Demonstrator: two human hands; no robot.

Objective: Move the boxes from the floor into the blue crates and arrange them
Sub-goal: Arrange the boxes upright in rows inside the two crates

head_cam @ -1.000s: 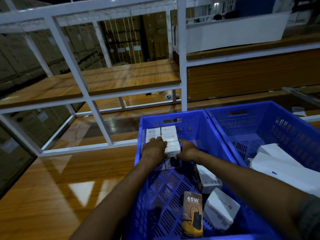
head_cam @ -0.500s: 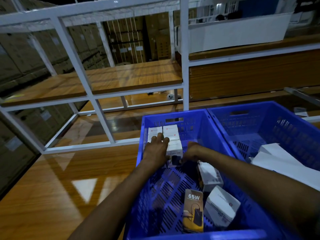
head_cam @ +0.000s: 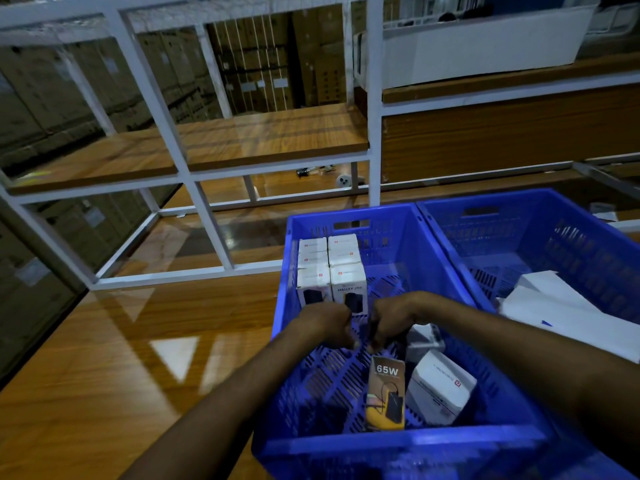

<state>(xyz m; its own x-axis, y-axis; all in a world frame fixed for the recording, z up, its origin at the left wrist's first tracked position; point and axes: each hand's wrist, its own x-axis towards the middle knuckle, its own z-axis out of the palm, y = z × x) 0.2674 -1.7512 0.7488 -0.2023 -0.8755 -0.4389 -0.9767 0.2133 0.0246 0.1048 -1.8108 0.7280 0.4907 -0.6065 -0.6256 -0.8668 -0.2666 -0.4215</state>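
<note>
The near blue crate holds several white boxes stacked upright in two neat columns at its far left corner. Loose in its near right part lie a yellow-black "65W" box and two white boxes. My left hand and right hand hover close together over the crate floor, just in front of the stack and not touching it. Both have curled fingers. The left holds nothing I can see. A dark strip shows by the right fingers; whether it is a held thing is unclear.
A second blue crate stands to the right with large white boxes inside. Both crates sit on a glossy wooden surface. A white metal rack with wooden shelves rises behind them.
Both hands have let go of the stacked white boxes and drawn back toward me. The stack now stands free at the crate's far left corner.
</note>
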